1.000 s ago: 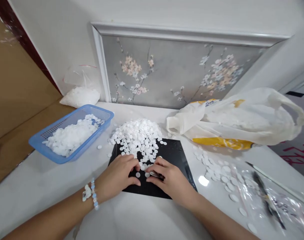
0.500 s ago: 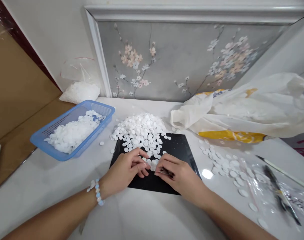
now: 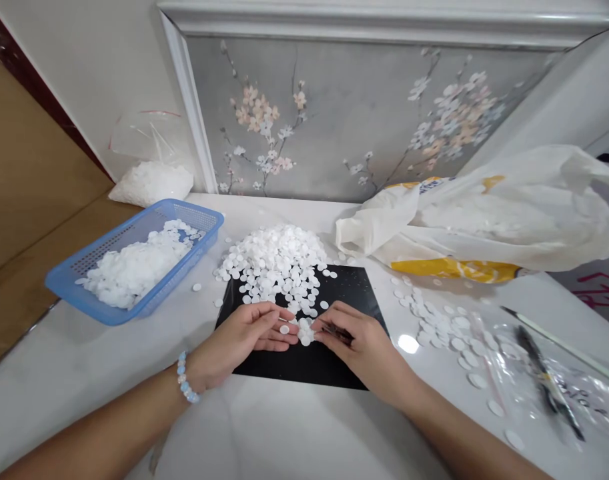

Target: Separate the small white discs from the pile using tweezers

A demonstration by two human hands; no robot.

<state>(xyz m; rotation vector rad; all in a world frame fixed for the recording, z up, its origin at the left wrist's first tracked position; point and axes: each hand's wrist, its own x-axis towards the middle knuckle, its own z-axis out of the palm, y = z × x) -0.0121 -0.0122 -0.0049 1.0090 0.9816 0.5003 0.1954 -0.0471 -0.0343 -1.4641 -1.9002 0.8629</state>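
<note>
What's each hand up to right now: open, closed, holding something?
Left hand: open, palm up, with a small white disc on it.
Right hand: closed around a slim tool; which kind, I can't tell.

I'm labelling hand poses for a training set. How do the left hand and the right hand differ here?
The left hand is open, with a white disc against its fingers; the right hand is closed around a slim metallic tool. The left hand has a beaded bracelet at its wrist; the right hand's wrist is bare. Both are over the black sheet.
</note>
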